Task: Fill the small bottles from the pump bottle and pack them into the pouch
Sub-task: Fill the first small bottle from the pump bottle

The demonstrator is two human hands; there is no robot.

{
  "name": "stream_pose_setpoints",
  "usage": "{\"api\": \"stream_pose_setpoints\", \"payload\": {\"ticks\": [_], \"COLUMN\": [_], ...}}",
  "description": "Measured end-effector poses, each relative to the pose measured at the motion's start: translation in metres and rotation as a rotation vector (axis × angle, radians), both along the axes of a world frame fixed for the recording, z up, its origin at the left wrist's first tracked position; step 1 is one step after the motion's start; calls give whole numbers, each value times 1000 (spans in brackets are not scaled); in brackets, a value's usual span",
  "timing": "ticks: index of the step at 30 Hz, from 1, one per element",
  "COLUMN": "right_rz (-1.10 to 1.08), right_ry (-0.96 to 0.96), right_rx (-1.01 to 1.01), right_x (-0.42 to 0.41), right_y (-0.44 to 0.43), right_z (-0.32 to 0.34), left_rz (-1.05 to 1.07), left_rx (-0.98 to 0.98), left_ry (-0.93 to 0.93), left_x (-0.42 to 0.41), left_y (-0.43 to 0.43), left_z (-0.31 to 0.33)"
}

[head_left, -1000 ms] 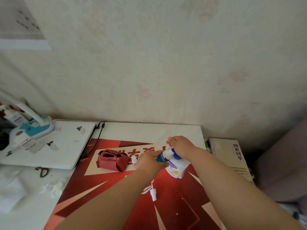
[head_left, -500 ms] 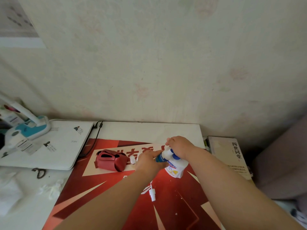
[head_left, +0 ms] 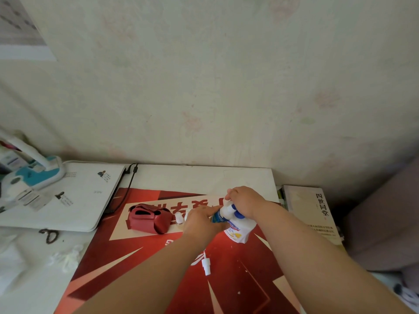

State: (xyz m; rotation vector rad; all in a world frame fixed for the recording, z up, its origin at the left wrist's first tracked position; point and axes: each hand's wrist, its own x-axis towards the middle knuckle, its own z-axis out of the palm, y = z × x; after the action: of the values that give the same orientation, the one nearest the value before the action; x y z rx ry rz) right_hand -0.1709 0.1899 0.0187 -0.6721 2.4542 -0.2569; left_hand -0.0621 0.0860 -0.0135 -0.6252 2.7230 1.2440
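Hardly anything has moved: the right hand [head_left: 243, 201] still curls over the head of the pump bottle [head_left: 237, 231] on the table [head_left: 192, 177]. The left hand [head_left: 201, 220] grips a small bottle [head_left: 218, 217] at its nozzle. Filling seems under way; the pouch [head_left: 149, 217] nearby looks not yet packed.

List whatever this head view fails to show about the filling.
Head view:
- Pump bottle nozzle: covered by the right hand.
- Small bottle mouth and fill level: hidden by the left hand.
- Pouch contents: too small to tell.
- Desk lamp: cut off at the left edge.
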Motion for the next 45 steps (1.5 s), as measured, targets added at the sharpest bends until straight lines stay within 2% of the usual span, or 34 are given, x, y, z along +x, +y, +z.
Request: {"api": "stream_pose_setpoints", "payload": {"ticks": [8,13,16,22,27,31,34,37,45], "right_rz": [-303,-292,-310,-330,-367,-362,-169,-27,46], "right_ry": [-214,-348,-427,-281,-266,-188,-125,-61,-19], "right_rx": [-301,-290,-360,-404,-425,-351,-76,59,140], "right_x": [-2,-1,-2,-2,1,2,-1,-4,-10], "right_y": [2,1,4,13,11,9,6,5,1], "right_z": [-1,2,8,0,2,2,4,3,-4], "left_rz": [40,47,51,51,50,40,33,25,23], "left_rx": [60,50,46,36,42,29,10,4,17], "left_ry": [23,22,14,12,11,8,10,2,12], "left_x": [1,1,2,2,3,3,2,2,2], "left_y": [1,1,0,2,2,1,0,1,2], "left_z": [-2,-1,0,1,4,5,6,7,7]}}
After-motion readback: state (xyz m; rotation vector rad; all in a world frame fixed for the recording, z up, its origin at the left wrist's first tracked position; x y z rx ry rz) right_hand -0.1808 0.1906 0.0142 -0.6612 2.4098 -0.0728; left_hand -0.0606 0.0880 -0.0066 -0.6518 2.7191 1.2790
